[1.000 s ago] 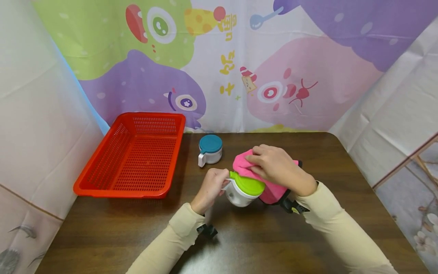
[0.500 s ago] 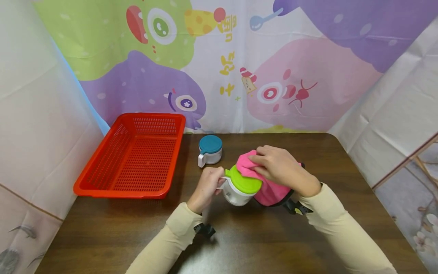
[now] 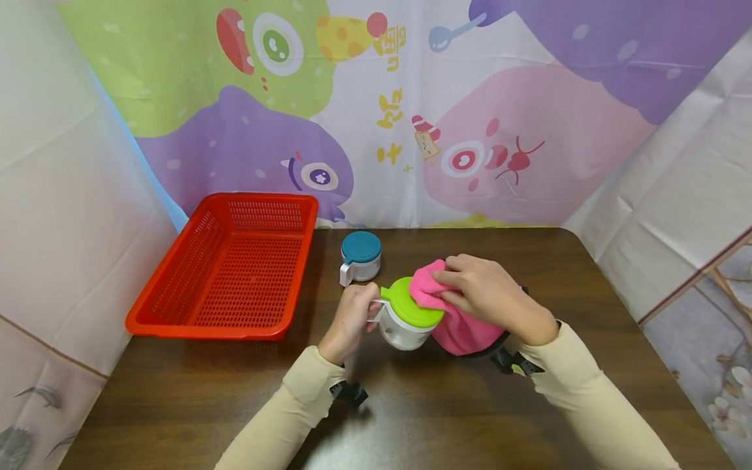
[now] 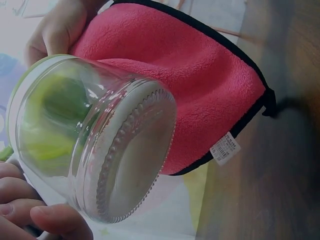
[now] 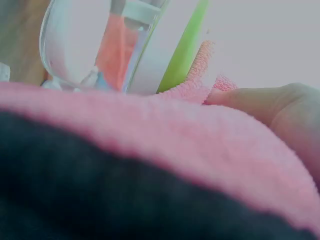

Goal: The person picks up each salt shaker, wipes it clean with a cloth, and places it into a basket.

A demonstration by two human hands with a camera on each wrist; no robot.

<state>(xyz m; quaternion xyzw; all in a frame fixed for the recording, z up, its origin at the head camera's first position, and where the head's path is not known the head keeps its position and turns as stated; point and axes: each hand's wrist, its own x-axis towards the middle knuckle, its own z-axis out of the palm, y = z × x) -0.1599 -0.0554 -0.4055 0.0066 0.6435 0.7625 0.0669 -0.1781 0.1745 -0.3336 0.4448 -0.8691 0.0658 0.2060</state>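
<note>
My left hand grips the white handle of a clear glass seasoning jar with a lime-green lid. The jar is held tilted above the table, its ribbed base facing the left wrist camera. A pink cloth with black edging is pinched in my right hand, and a bunched fold of it lies against the lid's right side. In the left wrist view the cloth hangs down behind the jar, a white label on its edge. Cloth fills much of the right wrist view, partly hiding the lid.
A second jar with a blue lid stands on the brown table just beyond my left hand. To the left sits a red perforated plastic basket with nothing in it. A cartoon-printed curtain hangs behind the table.
The jar and my left hand have shifted a little left. My right hand has moved slightly right and toward me, the cloth sliding across the lid to its right side.
</note>
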